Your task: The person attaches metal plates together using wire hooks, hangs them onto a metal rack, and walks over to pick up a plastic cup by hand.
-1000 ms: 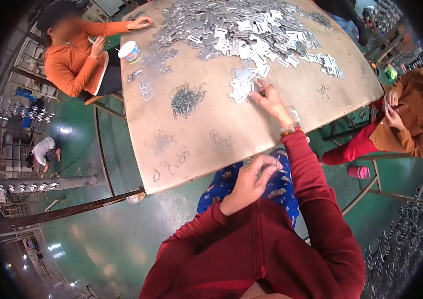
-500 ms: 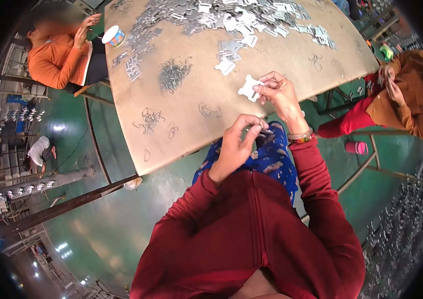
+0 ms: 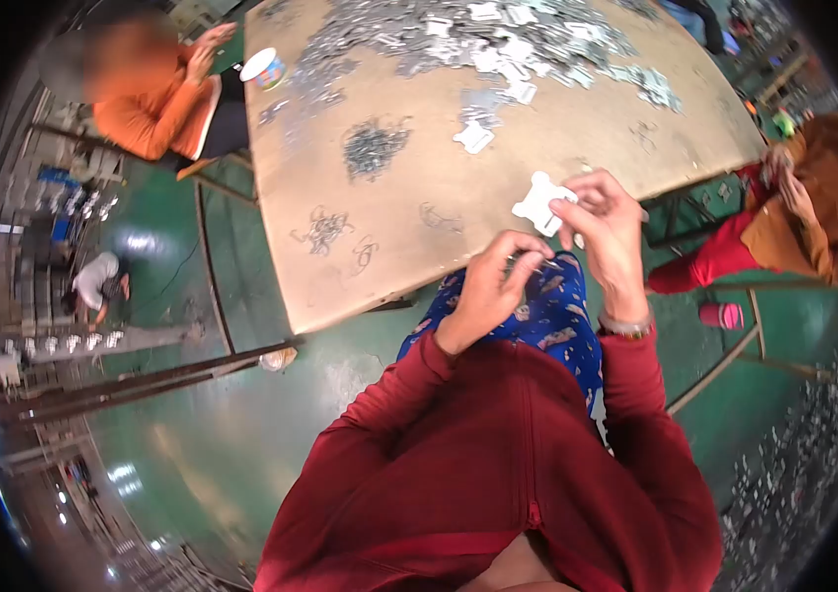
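Observation:
My right hand [image 3: 609,232] grips a flat metal plate [image 3: 541,202] with notched corners, above the table's near edge. Just left of it, my left hand [image 3: 500,284] is closed in a pinch on a small thin metal piece [image 3: 549,262], too small to make out clearly. The plate and the left fingertips are close but apart. Beyond my hands, a single loose plate [image 3: 474,137] lies at the near end of the big pile of metal plates [image 3: 498,44]. A heap of thin wire pieces [image 3: 376,148] lies left of it on the brown table [image 3: 340,286].
A person in orange [image 3: 157,109] sits at the left beside a white cup [image 3: 262,67]. Another person in brown [image 3: 804,212] sits at the right. A pink container [image 3: 721,316] stands below the table's right side. Smaller wire groups [image 3: 324,231] lie near the front-left edge.
My right hand has picked a plate from the pile and brought it back towards my left hand, which stays pinched over my lap. The view has shifted slightly.

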The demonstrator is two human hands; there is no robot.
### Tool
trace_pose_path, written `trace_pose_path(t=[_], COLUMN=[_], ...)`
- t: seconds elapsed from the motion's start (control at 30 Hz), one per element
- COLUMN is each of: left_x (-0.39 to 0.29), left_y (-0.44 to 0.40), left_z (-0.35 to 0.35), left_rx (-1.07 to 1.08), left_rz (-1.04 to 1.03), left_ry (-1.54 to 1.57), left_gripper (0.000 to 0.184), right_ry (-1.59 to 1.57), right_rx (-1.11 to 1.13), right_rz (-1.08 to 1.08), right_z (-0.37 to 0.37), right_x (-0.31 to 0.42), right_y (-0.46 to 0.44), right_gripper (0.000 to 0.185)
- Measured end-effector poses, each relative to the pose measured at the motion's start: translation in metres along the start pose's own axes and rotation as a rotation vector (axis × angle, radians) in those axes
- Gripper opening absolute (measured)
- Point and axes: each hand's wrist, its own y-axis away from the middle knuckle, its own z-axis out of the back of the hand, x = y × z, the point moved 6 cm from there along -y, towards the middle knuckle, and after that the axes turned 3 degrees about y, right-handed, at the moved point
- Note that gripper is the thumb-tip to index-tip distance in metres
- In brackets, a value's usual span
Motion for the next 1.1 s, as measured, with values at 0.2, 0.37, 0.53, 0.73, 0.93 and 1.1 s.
trace_pose_path(t=[0.2,0.37,0.53,0.73,0.93,1.1], left_x=[-0.013,0.058,0.116,0.067,0.058,0.042], left_y=[-0.038,-0.101,-0.14,-0.147,-0.147,-0.124], left_z=[0.086,0.212,0.219,0.202,0.233,0.211], left_rx=[-0.304,-0.302,0.034,-0.168,-0.286,-0.3], left_rz=[-0.242,0.388,0.366,0.326,0.327,0.068], left_ry=[-0.651,-1.134,-1.019,-0.648,-0.54,-1.223], left_gripper=[0.048,0.068,0.056,0.042,0.044,0.037], right_ry=[0.191,0.147,0.092,0.143,0.143,0.111], right_rx=[-0.059,-0.034,-0.059,-0.056,-0.044,-0.039], right_rz=[0.131,0.065,0.011,0.036,0.036,0.038], right_z=[0.001,0.003,0.01,0.016,0.013,0.014], right_x=[0.012,0.001,-0.011,-0.007,-0.006,-0.005], right_y=[0.026,0.035,0.035,0.032,0.036,0.043], right_gripper=[0.02,0.019,0.019,0.019,0.021,0.02])
